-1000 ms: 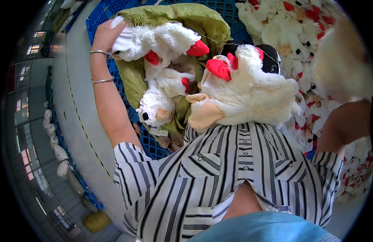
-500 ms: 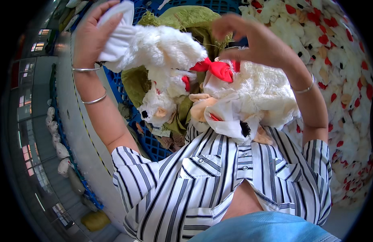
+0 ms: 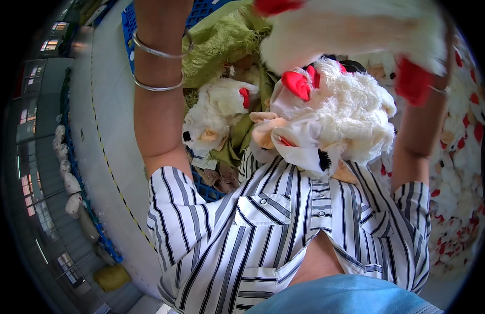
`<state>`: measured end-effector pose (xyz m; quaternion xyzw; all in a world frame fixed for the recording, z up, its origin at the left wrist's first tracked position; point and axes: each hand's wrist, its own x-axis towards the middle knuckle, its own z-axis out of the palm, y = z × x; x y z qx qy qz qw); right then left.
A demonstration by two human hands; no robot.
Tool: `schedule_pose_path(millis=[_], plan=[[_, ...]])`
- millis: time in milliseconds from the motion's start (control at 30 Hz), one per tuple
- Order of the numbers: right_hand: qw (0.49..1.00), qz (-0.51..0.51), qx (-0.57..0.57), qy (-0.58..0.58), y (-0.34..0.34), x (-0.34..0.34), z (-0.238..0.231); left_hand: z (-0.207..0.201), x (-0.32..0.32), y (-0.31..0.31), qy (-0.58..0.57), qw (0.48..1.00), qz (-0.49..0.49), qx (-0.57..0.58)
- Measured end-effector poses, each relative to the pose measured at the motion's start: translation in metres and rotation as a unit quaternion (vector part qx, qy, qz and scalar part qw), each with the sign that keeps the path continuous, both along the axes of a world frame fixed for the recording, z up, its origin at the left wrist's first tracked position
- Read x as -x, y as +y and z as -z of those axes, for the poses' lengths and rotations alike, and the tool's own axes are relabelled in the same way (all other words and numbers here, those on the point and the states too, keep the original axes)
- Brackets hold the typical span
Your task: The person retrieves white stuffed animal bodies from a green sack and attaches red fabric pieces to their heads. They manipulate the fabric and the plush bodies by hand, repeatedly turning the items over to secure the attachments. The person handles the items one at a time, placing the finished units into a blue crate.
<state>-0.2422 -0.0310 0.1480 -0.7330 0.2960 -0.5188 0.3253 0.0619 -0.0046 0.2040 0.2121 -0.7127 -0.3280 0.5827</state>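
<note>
A white plush toy skin (image 3: 352,31) with red patches hangs blurred across the top right, in front of my right wrist. My right forearm (image 3: 418,131) rises behind it, and the hand does not show. Up past the top edge goes my left forearm (image 3: 161,110), taking that hand out of the picture. On my lap lies a fluffy white plush skin (image 3: 352,104) with a red bow (image 3: 296,85), peach-coloured parts and a black tuft. Left of it, another white plush skin (image 3: 216,107) rests against a green woven sack (image 3: 221,42).
A large heap of white and red plush skins (image 3: 457,167) fills the right side. Blue plastic crate lattice (image 3: 203,189) shows under the sack. On the left runs a pale floor (image 3: 114,120) with a striped line, and a yellow sack (image 3: 111,277) lies farther off.
Both arms have lifted higher, and the hands have left the picture. A white plush skin has swung from the upper left to the top right. The one on my lap stays put.
</note>
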Motion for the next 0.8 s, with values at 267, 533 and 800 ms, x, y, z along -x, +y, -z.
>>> schedule_pose_path(millis=[267,533,800], plan=[[0.931,-0.123,-0.058,0.340,0.047,0.099,-0.015,0.191,-0.101,0.006,-0.370,0.858,0.008,-0.355],[0.747,-0.332,-0.208,0.537,0.084,0.029,0.017,0.241,-0.162,0.054,-0.330,0.785,-0.085,-0.517],[0.802,-0.353,-0.167,0.452,0.094,-0.051,0.094,0.255,-0.209,0.109,-0.296,0.746,-0.167,-0.572]])
